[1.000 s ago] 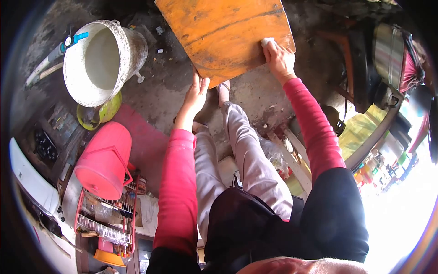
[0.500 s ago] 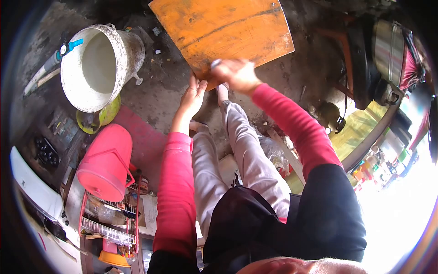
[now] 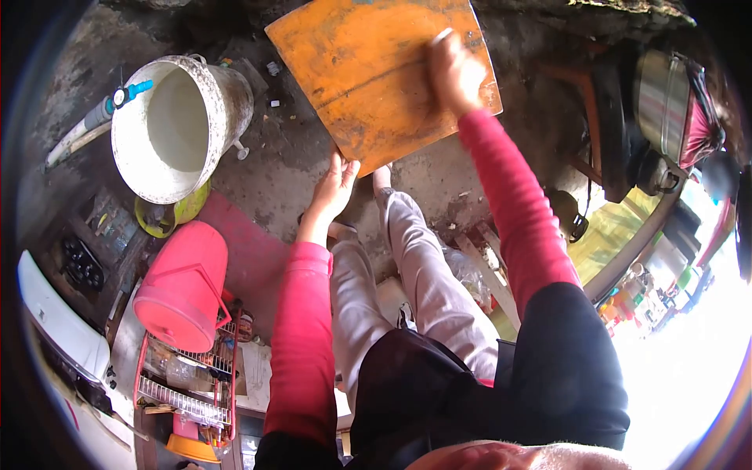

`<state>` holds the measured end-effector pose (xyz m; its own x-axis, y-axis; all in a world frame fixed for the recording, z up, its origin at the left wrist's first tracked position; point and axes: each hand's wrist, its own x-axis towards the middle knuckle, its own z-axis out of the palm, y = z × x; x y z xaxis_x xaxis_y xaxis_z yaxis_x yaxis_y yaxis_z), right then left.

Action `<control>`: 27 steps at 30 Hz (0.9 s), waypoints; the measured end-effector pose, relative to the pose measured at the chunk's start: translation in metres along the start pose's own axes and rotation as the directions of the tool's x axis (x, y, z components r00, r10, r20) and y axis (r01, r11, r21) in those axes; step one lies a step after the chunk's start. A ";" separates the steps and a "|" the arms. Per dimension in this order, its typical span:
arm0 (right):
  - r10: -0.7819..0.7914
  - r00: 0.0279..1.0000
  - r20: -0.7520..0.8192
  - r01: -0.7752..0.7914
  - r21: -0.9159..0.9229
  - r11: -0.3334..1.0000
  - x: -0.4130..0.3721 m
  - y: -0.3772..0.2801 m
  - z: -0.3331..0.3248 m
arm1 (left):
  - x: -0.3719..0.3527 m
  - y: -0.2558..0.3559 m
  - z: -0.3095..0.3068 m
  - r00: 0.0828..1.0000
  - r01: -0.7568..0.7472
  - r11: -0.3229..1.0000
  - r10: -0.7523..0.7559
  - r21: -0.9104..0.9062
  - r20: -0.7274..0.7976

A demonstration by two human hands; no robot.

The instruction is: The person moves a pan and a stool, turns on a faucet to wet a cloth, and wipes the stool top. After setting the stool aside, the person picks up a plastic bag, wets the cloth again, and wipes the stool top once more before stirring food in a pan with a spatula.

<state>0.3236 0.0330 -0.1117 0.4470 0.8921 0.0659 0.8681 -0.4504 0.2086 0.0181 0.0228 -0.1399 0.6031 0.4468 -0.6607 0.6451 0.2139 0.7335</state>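
An orange wooden board (image 3: 368, 74), scuffed and with a dark line across it, tilts in front of me at the top of the view. My left hand (image 3: 335, 188) is closed on its near corner, thumb and fingers at the edge. Over the right part of the board is my right hand (image 3: 457, 74), smeared by motion, with the fingers curled. A small pale tip (image 3: 444, 34) shows at its far side; what it belongs to is too blurred to name.
A large white bucket (image 3: 213, 117) with pale liquid stands at the left, a blue-handled tap near its rim. Below it are a pink bucket (image 3: 184, 286) and a red wire rack (image 3: 184, 399). Dark furniture (image 3: 615, 117) and a silver container (image 3: 662, 102) stand at the right.
My right hand has swept from the near corner up and right across the board. My left hand keeps its grip on the corner. The board sits slightly lower in view.
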 end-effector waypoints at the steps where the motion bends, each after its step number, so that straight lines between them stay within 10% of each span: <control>1: 0.357 0.934 0.003 -0.280 0.628 0.726 0.031 0.010 0.005 | 0.000 -0.002 0.002 0.999 -0.031 0.999 0.031 -0.029 -0.012; 3: 0.479 0.848 0.224 -0.509 0.595 0.622 0.076 -0.018 -0.023 | -0.001 0.001 0.004 0.997 -0.074 0.996 0.072 -0.043 -0.042; 6: -0.200 0.979 -0.047 0.199 -0.017 0.980 0.069 -0.091 -0.020 | -0.005 0.008 0.001 0.999 -0.038 0.999 0.038 -0.004 -0.027; 8: -0.267 0.963 -0.050 0.264 0.393 0.881 0.070 -0.066 -0.002 | -0.007 0.016 -0.004 1.000 -0.012 1.000 0.012 -0.024 -0.007; 9: -0.119 0.973 -0.199 0.174 0.289 0.941 0.067 -0.040 0.003 | -0.006 0.014 -0.004 1.000 -0.016 1.000 0.015 -0.025 -0.011; 11: 0.190 0.981 0.038 -0.193 0.286 0.939 0.086 0.006 0.004 | -0.002 0.004 0.001 1.000 0.006 1.000 -0.005 0.029 -0.003; 14: 0.312 0.947 0.072 -0.314 0.394 0.864 0.111 -0.025 -0.012 | -0.004 0.013 0.001 1.000 0.024 1.000 -0.024 -0.019 -0.007; 17: -0.212 0.976 0.055 0.205 0.120 0.971 0.098 -0.112 -0.017 | -0.006 0.006 0.001 0.999 0.032 0.998 -0.032 -0.048 -0.012; 20: -0.438 0.883 -0.168 0.462 0.475 0.749 0.074 -0.107 -0.022 | -0.003 0.011 -0.001 1.000 0.025 0.998 -0.026 -0.056 -0.015; 26: -0.132 0.990 0.055 0.094 0.439 0.894 0.102 -0.097 -0.006 | -0.008 0.017 0.001 0.995 0.096 0.995 -0.096 -0.018 -0.027; 27: -0.353 0.934 -0.047 0.351 0.293 0.889 0.083 -0.119 -0.030 | -0.009 0.025 -0.002 0.995 0.096 0.995 -0.096 -0.028 -0.023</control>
<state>0.2515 0.1617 -0.1017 0.1008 0.9943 0.0336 0.9922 -0.0979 -0.0775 0.0274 0.0259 -0.1154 0.5273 0.4440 -0.7244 0.6862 0.2802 0.6713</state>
